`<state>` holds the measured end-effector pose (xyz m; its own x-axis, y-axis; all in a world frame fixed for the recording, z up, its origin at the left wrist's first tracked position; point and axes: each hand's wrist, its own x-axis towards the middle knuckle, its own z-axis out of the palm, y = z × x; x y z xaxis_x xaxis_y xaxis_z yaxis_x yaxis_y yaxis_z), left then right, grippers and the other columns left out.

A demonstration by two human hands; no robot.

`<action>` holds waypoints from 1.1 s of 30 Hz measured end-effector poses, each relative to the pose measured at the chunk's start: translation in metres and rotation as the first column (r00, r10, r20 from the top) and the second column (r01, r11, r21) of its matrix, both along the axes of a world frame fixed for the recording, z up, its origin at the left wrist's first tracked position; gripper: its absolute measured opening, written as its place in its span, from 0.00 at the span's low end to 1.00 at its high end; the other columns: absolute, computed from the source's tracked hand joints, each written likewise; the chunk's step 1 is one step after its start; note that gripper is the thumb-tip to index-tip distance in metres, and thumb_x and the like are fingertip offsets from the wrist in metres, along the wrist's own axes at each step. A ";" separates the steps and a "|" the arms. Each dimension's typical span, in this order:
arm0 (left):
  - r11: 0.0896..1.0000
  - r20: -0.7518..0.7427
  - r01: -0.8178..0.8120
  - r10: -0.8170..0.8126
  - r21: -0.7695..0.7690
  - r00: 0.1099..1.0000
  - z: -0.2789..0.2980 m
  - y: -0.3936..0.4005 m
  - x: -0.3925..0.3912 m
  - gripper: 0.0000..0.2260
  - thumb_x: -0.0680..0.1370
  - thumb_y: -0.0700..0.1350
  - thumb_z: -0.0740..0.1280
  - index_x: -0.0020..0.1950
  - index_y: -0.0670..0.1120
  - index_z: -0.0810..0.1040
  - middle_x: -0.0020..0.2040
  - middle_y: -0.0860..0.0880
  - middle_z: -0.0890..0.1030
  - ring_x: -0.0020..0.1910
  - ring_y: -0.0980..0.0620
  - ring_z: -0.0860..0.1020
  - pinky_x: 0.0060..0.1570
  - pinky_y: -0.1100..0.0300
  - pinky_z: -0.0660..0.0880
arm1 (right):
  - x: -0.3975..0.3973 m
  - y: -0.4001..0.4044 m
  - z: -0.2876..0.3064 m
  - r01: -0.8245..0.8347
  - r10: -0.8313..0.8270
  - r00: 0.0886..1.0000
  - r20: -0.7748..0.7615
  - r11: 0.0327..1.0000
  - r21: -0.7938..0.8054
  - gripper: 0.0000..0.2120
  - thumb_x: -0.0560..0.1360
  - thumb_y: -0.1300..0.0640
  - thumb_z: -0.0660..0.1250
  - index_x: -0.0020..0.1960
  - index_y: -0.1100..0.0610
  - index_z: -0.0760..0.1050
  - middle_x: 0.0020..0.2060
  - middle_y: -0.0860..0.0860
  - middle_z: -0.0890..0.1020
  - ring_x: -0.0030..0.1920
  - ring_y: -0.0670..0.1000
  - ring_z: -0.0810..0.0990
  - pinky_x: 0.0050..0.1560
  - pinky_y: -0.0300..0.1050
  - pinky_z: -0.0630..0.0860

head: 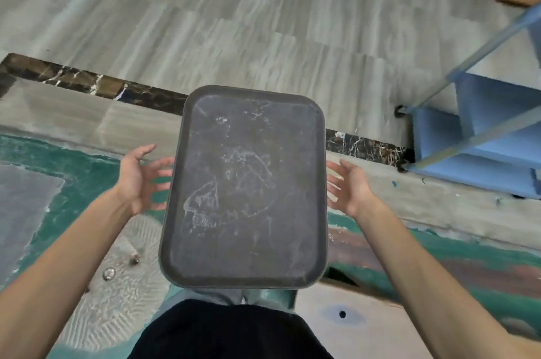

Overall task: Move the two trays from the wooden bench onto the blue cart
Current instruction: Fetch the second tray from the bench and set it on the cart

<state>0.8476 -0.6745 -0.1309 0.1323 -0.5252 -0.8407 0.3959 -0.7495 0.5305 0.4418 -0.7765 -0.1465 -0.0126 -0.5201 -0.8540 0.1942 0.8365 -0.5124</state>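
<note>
Dark tray [246,189] lay flat, long axis pointing away from the person, nothing on it. Left hand [137,180] and right hand [349,187] flanked it, fingers spread, gripping nothing. Blue cart [486,136] stood at right.

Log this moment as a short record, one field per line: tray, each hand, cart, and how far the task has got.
tray: one dark grey tray, scuffed with pale marks, long side running away from the camera, seen above the floor
left hand: left hand open, palm toward the tray's left edge, fingers spread, contact unclear
right hand: right hand open beside the tray's right edge, contact unclear
cart: blue cart at right, shelves showing no tray
second tray: not in view
progress: no tray on the cart yet
</note>
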 end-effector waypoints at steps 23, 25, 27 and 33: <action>0.629 0.057 0.775 -0.777 0.063 0.627 0.001 -0.368 -0.379 0.28 0.70 0.67 0.59 0.60 0.52 0.82 0.49 0.49 0.78 0.50 0.46 0.74 0.46 0.46 0.70 | -0.305 -0.016 0.007 0.779 -0.776 0.627 -0.067 0.623 0.071 0.14 0.80 0.44 0.58 0.53 0.47 0.80 0.44 0.49 0.79 0.44 0.50 0.76 0.45 0.49 0.70; 0.584 0.060 0.810 -0.812 0.063 0.581 -0.002 -0.376 -0.432 0.28 0.70 0.67 0.59 0.61 0.52 0.82 0.48 0.48 0.77 0.48 0.47 0.74 0.45 0.47 0.70 | -0.344 -0.011 0.002 0.800 -0.798 0.600 -0.061 0.597 0.063 0.14 0.79 0.44 0.58 0.54 0.47 0.79 0.45 0.48 0.78 0.43 0.49 0.76 0.43 0.49 0.70; 0.540 0.039 0.840 -0.842 0.051 0.538 -0.003 -0.389 -0.487 0.28 0.71 0.67 0.59 0.62 0.51 0.82 0.49 0.48 0.76 0.50 0.46 0.73 0.47 0.46 0.70 | -0.385 -0.010 0.001 0.828 -0.826 0.561 -0.054 0.559 0.055 0.13 0.80 0.45 0.58 0.54 0.47 0.79 0.44 0.48 0.78 0.43 0.49 0.75 0.44 0.48 0.70; 0.405 0.037 0.914 -0.914 0.016 0.404 0.010 -0.414 -0.641 0.26 0.72 0.66 0.59 0.59 0.52 0.82 0.44 0.50 0.75 0.46 0.48 0.72 0.48 0.47 0.68 | -0.499 0.008 0.017 0.887 -0.884 0.462 -0.066 0.461 0.026 0.11 0.79 0.45 0.58 0.52 0.47 0.78 0.42 0.47 0.77 0.40 0.49 0.74 0.44 0.47 0.67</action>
<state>0.2066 -1.0884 -0.1207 -0.4020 -0.3566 -0.8433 -0.5406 -0.6509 0.5330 -0.0575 -0.7681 -0.1292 -0.4735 -0.1682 -0.8646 0.8278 0.2505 -0.5020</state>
